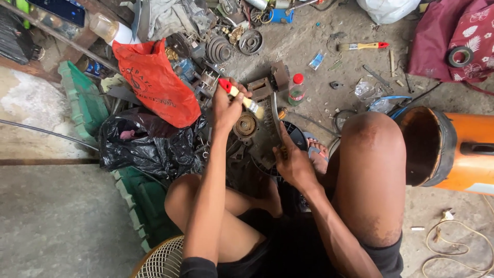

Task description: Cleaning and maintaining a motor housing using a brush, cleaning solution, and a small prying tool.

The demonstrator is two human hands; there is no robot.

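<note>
My left hand (226, 105) grips a small paintbrush (242, 97) with a red handle end and pale bristles, held over a dirty fan motor (247, 125) with a round copper-coloured hub. My right hand (292, 160) holds the edge of the dark fan housing (267, 136) that carries the motor, steadying it between my bare knees. The lower part of the housing is hidden behind my arms and legs.
A red plastic bag (154, 85) and a black bag (144, 141) lie left. Metal pulleys (218, 49), a small red-capped bottle (297, 89), a second paintbrush (363, 46), an orange drum (453, 149), a tape roll (459, 56) and a fan grille (162, 260) surround me.
</note>
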